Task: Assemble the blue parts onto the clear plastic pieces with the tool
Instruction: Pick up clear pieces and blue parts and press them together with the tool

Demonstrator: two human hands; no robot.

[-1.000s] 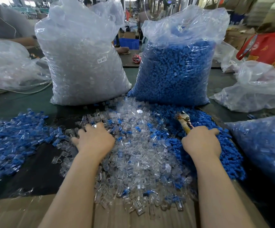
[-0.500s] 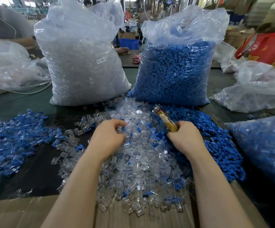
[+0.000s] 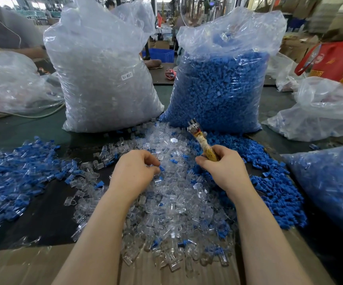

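Observation:
A heap of clear plastic pieces (image 3: 172, 204) fills the middle of the table, with loose blue parts (image 3: 277, 190) piled along its right side. My left hand (image 3: 134, 171) hovers over the heap with curled fingers pinching a small piece; a bit of blue (image 3: 161, 168) shows at the fingertips. My right hand (image 3: 226, 169) grips the yellow-wrapped handle of a tool (image 3: 200, 140) whose metal head points up and away. The two hands are close together above the clear heap.
A tall bag of clear pieces (image 3: 102, 79) and a tall bag of blue parts (image 3: 220, 87) stand behind the heap. Assembled blue-and-clear pieces (image 3: 16, 177) lie at left. Another filled bag (image 3: 331, 190) sits at right, cardboard (image 3: 22, 266) along the near edge.
Both hands have come inward toward each other. My left hand lifted off the heap with a pinched piece; my right hand swung the tool leftward from the blue pile.

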